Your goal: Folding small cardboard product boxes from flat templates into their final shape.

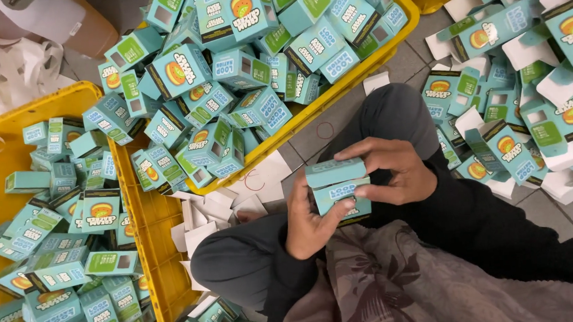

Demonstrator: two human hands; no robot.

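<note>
Small carton (338, 189): teal cardboard box with a white panel and a dark edge strip, folded up, top flap closed. Lies tilted, held above the lap between both hands, clear of the floor.

Views: one, head-worn. Position: above the seated person, looking steeply down onto lap and floor. Range: close; both hands sit just right of centre, near the lens. Frame content: bent knee at lower centre, yellow crates (71, 101) of teal cartons filling the left and upper centre, loose cartons on the floor at the right edge. Shared coverage: not applicable, single view.
</note>
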